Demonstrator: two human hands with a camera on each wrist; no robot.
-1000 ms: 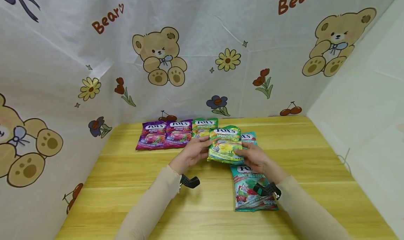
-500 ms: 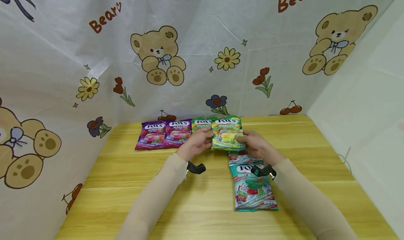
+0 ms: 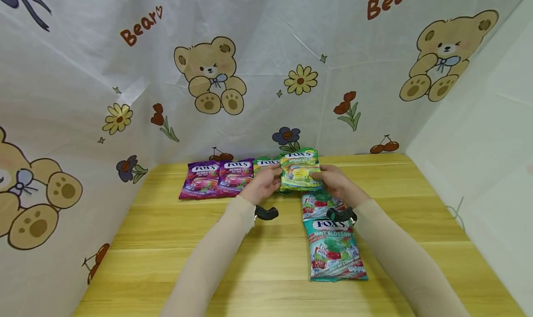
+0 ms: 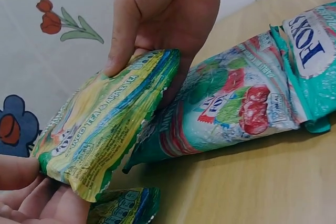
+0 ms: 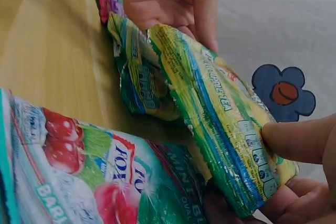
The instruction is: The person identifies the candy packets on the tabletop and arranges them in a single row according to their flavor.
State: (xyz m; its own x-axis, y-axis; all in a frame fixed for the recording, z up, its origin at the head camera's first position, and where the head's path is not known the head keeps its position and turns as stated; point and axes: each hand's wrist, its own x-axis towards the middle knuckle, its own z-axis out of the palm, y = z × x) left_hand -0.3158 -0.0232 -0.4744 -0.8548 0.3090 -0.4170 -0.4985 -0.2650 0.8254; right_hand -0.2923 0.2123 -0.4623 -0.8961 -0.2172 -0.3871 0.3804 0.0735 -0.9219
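Note:
Both hands hold a yellow-green Spring Tea candy bag (image 3: 300,172) between them, raised over the back of the table. My left hand (image 3: 266,182) pinches its left edge, thumb on the front. On the opposite edge my right hand (image 3: 335,183) has its thumb on the front and fingers behind, as the right wrist view also shows. Another Spring Tea bag (image 5: 137,72) lies behind and left of the held one, partly hidden. Just under my right hand is a teal Mint Blossom candy bag (image 4: 231,93), its far end covered by the held bag and hand.
Two purple Berries candy bags, the left one (image 3: 201,180) and the right one (image 3: 235,177), lie side by side at the back left. A second Mint Blossom bag (image 3: 335,252) lies nearer on the wooden table (image 3: 166,261). A printed cloth (image 3: 258,39) hangs behind the table.
Both hands have carried the Spring Tea bag away from me toward the back of the table, uncovering more of the Mint Blossom bags. The other bags stay in place.

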